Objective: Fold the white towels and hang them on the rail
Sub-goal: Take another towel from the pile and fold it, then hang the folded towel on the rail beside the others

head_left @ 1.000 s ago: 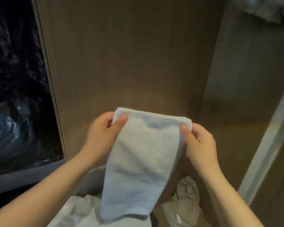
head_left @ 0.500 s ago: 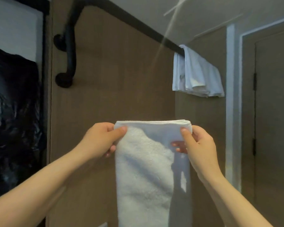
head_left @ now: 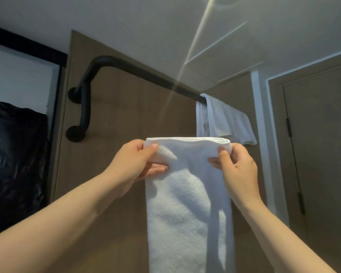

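Fingers (head_left: pixel 152 149) of both hands pinch the top fold of the towel (head_left: pixel 187 203), held up below the rail (head_left: pixel 146 72).

Left hand (head_left: pixel 133 164) grips the fold's left corner and right hand (head_left: pixel 239 172) its right corner, with thumbs on the near face and the other fingers curled behind. The towel hangs from them as a long strip that runs out of view at the bottom. Its folded edge is level, below the rail and apart from it. A bare stretch of rail lies above the fold. A hung towel (head_left: pixel 224 119) drapes the rail further right, just above the right hand. The coming move looks like a lift up and over that bare stretch, and the right hand seems nearer the rail.
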The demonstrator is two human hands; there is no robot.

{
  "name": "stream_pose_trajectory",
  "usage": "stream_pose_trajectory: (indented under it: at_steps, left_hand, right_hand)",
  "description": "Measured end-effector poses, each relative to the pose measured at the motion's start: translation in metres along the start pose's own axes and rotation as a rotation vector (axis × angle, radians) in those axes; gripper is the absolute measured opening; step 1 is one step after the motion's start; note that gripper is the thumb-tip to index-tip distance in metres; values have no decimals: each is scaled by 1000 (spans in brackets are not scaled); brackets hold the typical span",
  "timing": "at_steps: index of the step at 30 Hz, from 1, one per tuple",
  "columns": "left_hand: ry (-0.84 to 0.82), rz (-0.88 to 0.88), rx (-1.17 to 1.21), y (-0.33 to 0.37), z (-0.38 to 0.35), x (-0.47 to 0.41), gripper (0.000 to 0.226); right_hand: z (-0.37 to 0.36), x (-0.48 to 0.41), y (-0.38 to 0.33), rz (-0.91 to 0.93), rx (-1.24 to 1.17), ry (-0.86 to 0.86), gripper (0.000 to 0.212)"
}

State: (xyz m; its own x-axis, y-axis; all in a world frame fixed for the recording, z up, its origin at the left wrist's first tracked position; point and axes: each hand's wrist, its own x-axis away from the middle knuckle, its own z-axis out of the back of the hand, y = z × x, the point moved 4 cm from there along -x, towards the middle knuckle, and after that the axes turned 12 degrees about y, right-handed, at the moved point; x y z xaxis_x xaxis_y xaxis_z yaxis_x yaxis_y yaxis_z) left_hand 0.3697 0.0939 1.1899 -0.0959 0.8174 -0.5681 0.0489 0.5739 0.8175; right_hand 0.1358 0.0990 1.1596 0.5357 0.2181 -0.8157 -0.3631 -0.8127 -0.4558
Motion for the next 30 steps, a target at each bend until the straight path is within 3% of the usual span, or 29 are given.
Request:
stream_pose_trajectory:
  at_steps: [5,12,16,20,25,30]
  left_hand:
    - [96,-251,-114,14,-25,-24,35]
    - [189,-461,-195,26,-64,-68,23]
    - [268,-605,-292,30,-88,-89,19]
    - [363,-870,-557,34,-105,-93,10]
    - [385,-1069,-675,37,-111,-99,19]
    - [300,-1183,-791,58,-114,-112,29]
  right_hand:
    - [-7,-39,17,41,-46,-6,13]
    - [-22,-92,49,168,-40,-42,5]
    - [-30,-120,67,234,-90,-70,14]
    - [-40,-140,82,332,-120,-107,26]
    - [-56,-154,92,465,-117,-108,38]
    - [-79,-177,86,543,-40,-48,43]
